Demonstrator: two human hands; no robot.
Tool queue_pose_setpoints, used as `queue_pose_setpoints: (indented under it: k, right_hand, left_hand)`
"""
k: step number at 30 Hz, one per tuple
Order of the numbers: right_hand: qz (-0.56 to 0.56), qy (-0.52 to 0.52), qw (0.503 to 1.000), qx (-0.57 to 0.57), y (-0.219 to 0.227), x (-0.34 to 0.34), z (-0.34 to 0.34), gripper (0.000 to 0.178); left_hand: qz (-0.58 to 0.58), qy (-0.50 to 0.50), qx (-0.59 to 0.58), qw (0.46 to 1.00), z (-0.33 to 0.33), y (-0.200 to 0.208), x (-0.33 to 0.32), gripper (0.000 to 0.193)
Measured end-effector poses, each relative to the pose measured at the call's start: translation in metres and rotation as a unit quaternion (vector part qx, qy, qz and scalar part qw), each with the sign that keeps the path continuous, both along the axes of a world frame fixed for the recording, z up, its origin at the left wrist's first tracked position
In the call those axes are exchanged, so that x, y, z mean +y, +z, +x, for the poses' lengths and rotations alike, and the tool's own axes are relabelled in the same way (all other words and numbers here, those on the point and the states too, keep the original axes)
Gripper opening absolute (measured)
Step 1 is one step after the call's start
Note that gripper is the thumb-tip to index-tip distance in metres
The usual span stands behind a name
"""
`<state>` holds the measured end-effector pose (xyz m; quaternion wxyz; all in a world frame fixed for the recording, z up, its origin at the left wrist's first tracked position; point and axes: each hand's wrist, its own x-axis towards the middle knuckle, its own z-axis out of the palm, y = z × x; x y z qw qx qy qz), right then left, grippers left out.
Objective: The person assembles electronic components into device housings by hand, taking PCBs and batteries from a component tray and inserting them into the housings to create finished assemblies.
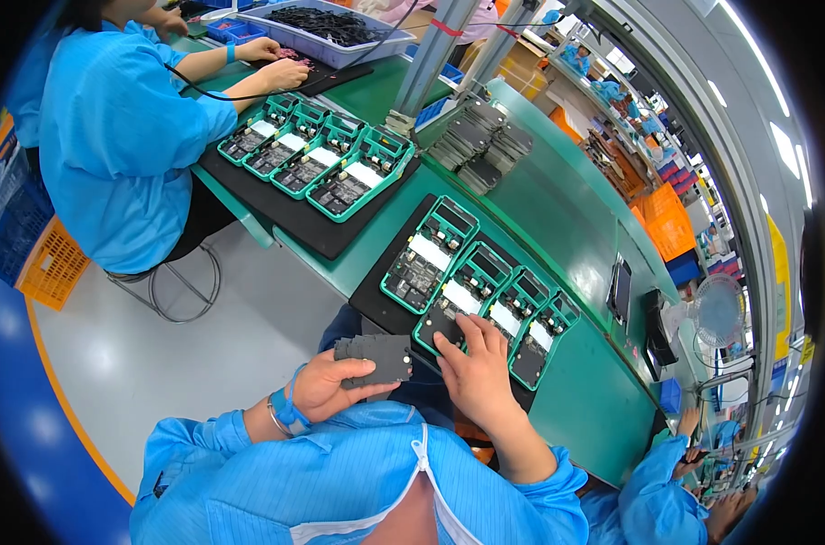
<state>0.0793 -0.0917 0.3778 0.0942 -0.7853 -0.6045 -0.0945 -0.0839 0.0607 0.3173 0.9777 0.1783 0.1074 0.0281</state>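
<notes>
My left hand [320, 389] holds a small stack of flat dark grey plates [382, 355], thumb on top, in front of my body. My right hand [481, 380] reaches over the second of several green device housings [481, 260] standing in a row. Its thumb and fingers are on a dark grey plate [438, 331] at the near end of that housing. In the leftmost housing [468, 218] the black components show, below a white strip. A similar dark plate [528, 364] covers the near end of the rightmost housing [568, 311].
Another row of green housings [372, 173] lies on a black mat [317, 229] at the left. Piled dark plates [485, 136] rest beyond a metal post [435, 54]. A co-worker in blue [126, 136] sits at the left. A fan [719, 309] stands at the right.
</notes>
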Motion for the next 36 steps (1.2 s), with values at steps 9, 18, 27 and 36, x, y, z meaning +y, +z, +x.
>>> queue_pose_setpoints:
  k: [9, 18, 27, 36]
  right_hand:
    - [0.012, 0.188, 0.967, 0.173, 0.006, 0.031, -0.023, 0.051]
    - [0.004, 0.185, 0.971, 0.152, 0.012, 0.057, -0.021, 0.046]
    - [0.098, -0.002, 0.995, 0.016, -0.01, 0.082, 0.007, 0.033]
    - [0.055, -0.018, 0.998, -0.002, -0.019, 0.081, -0.004, 0.036]
  left_hand:
    - [-0.03, -0.013, -0.006, 0.999, -0.008, 0.004, 0.015, 0.043]
    - [-0.07, 0.036, -0.03, 0.996, -0.016, 0.0, 0.031, 0.042]
    - [-0.074, 0.058, -0.049, 0.994, -0.021, -0.006, 0.043, 0.043]
    - [-0.06, 0.058, -0.035, 0.996, -0.026, -0.011, 0.042, 0.044]
